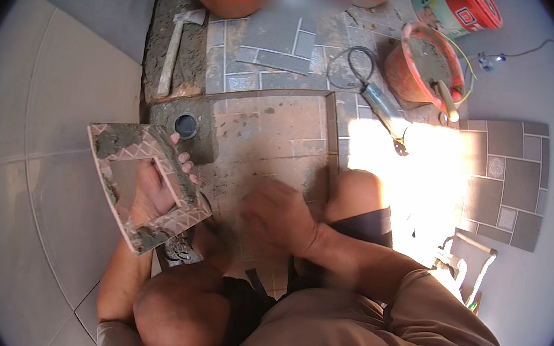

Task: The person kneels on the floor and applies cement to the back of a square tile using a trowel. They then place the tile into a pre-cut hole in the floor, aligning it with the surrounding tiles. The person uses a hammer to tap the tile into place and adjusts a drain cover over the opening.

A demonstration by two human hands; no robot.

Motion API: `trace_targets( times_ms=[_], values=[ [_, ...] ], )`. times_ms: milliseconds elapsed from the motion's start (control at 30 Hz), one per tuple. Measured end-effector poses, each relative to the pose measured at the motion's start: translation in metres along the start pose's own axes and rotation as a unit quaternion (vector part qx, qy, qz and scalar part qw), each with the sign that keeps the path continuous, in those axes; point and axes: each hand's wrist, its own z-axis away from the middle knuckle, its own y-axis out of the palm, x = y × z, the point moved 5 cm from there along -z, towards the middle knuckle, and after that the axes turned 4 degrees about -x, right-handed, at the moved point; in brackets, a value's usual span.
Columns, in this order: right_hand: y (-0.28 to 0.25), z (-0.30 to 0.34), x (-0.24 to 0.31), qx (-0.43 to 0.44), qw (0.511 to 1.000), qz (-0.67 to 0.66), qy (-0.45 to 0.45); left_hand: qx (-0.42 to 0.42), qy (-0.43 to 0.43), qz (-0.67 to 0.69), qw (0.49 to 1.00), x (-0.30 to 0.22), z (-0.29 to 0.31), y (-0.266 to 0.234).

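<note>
Head view: the left hand (150,190) is curled firmly round one side of a square tile frame (181,217), its palm showing through the cut-out and its fingertips past the edge. The frame is held up, tilted, at the left, with grey mortar smeared on it, hiding part of that hand and forearm. The right hand (279,215) is blurred, its fingers bent in; I cannot tell whether it has hold of anything. It blocks part of the recessed floor (272,118) in front of the knees. Just beyond the frame, a round pipe opening (187,125) sits in mortar. Farther off lie a hammer (173,54), some loose grey tiles (274,34) and, to the right, an angle grinder (382,106) with its looped cable. An orange basin (230,7) and an orange bucket (402,71) hold mortar; a handle (447,100) sticks out of the bucket. A patterned tile panel (498,156) stands against the right wall.
</note>
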Motion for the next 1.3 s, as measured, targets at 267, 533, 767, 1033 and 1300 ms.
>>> trace_targets(
  times_ms=[267,533,767,1033,1300],
  values=[
    [-0.267,0.142,-0.214,-0.365,0.819,0.161,0.412,0.12,0.053,-0.106,0.986,-0.028,0.067,0.099],
    [-0.361,0.075,-0.343,-0.116,0.75,0.325,0.564,0.072,0.075,-0.091,0.99,-0.007,0.13,0.149],
    [-0.397,0.026,-0.321,-0.038,0.759,0.404,0.509,0.047,0.114,-0.026,0.992,0.036,0.191,0.114],
    [-0.419,0.063,-0.283,-0.11,0.766,0.424,0.472,0.07,0.07,0.043,0.994,0.027,0.179,0.086],
    [-0.173,-0.001,-0.16,-0.057,0.867,-0.058,0.491,0.1,0.055,0.112,0.987,0.02,0.191,0.073]
  ],
)
